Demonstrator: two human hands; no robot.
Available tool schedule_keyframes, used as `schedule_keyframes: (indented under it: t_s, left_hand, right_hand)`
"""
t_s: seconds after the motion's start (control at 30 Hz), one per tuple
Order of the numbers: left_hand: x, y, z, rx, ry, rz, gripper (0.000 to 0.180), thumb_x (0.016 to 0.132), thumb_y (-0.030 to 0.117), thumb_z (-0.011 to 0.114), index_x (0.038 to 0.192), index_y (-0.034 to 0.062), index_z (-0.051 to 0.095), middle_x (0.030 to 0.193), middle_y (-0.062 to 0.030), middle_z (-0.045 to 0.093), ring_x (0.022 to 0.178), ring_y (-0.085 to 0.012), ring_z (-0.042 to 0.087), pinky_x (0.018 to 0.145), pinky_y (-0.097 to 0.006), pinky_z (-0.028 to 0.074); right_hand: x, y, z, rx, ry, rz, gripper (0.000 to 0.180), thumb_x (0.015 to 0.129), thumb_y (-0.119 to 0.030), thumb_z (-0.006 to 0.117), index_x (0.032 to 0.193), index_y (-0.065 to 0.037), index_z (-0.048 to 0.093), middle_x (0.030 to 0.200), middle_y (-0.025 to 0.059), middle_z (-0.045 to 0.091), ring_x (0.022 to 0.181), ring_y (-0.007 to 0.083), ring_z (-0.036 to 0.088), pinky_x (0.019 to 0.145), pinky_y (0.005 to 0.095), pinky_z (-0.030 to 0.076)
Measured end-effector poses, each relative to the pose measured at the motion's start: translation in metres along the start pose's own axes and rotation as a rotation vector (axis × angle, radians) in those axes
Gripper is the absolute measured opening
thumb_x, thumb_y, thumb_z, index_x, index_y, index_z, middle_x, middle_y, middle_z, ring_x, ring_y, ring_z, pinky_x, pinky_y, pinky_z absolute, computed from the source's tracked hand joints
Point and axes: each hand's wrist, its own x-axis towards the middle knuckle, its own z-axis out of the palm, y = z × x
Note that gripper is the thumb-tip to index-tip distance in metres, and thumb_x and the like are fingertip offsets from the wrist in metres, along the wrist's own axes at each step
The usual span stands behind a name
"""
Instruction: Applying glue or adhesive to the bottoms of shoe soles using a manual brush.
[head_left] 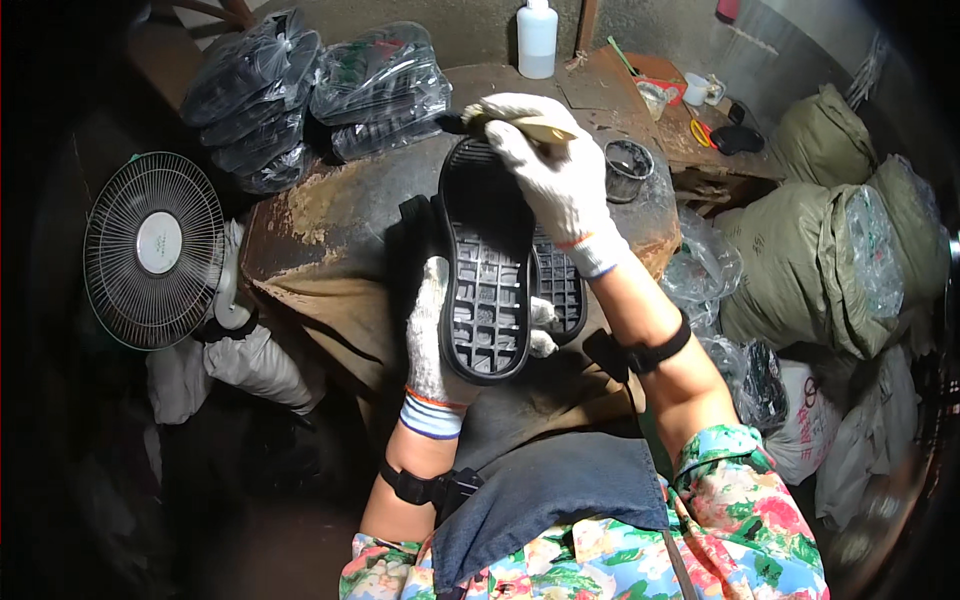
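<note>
My left hand (430, 325), in a white knitted glove, grips a black shoe sole (488, 300) from below and holds it tilted over the table. The sole's raised rim and grid of square hollows face up; its far part is smooth and dark. Fingertips of this hand show at the right side, by a second black sole (560, 285) lying behind. My gloved right hand (555, 185) is closed round a brush (545, 130) with a pale, flat handle. Its dark tip points left, at the far end of the sole. Whether the bristles touch the sole I cannot tell.
A worn table (330, 220) carries plastic-wrapped bundles (380, 90), a white bottle (537, 40) and a dark-stained cup (628, 170). Orange-handled scissors (700, 132) lie on the far-right bench. A fan (155, 250) stands left; stuffed sacks (800, 260) crowd the right.
</note>
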Motion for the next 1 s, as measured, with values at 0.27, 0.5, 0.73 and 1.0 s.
schedule_keyframes:
  t_s: [0.27, 0.5, 0.73, 1.0]
  left_hand:
    - [-0.015, 0.007, -0.011, 0.018, -0.072, -0.078, 0.089, 0.105, 0.068, 0.031, 0.154, -0.0059, 0.04, 0.127, -0.0464, 0.058, 0.109, -0.0622, 0.063, 0.089, -0.071, 0.055]
    - [-0.013, 0.01, -0.01, 0.045, -0.026, -0.076, 0.096, 0.102, 0.071, 0.035, 0.156, -0.0082, 0.034, 0.118, -0.0461, 0.06, 0.096, -0.0596, 0.067, 0.079, -0.067, 0.058]
    - [-0.016, 0.005, -0.018, -0.051, -0.162, -0.027, 0.083, 0.106, 0.066, 0.032, 0.149, -0.0038, 0.047, 0.131, -0.036, 0.061, 0.107, -0.0557, 0.066, 0.087, -0.068, 0.056]
    - [-0.008, 0.007, -0.027, -0.055, -0.132, 0.218, 0.066, 0.108, 0.056, 0.041, 0.142, 0.0038, 0.059, 0.135, -0.016, 0.067, 0.119, -0.0347, 0.068, 0.108, -0.051, 0.052]
  right_hand:
    - [-0.015, -0.008, -0.02, -0.375, -0.262, -0.229, 0.016, 0.086, -0.02, 0.078, 0.1, -0.015, 0.08, 0.101, 0.0038, 0.078, 0.097, 0.0267, 0.069, 0.091, 0.0392, 0.052]
    - [0.007, -0.003, -0.048, -0.584, -0.267, -0.262, 0.018, 0.089, -0.028, 0.075, 0.104, -0.019, 0.08, 0.101, 0.0005, 0.078, 0.101, 0.0219, 0.071, 0.108, 0.042, 0.043]
    - [-0.043, -0.033, -0.026, -0.324, -0.493, -0.146, 0.021, 0.09, -0.028, 0.074, 0.107, -0.015, 0.078, 0.107, 0.0029, 0.077, 0.111, 0.0241, 0.069, 0.116, 0.0518, 0.035]
    - [-0.094, -0.064, -0.015, -0.273, -0.642, -0.253, 0.028, 0.085, -0.022, 0.078, 0.113, -0.022, 0.08, 0.112, -0.0006, 0.078, 0.115, 0.0219, 0.069, 0.116, 0.0504, 0.039]
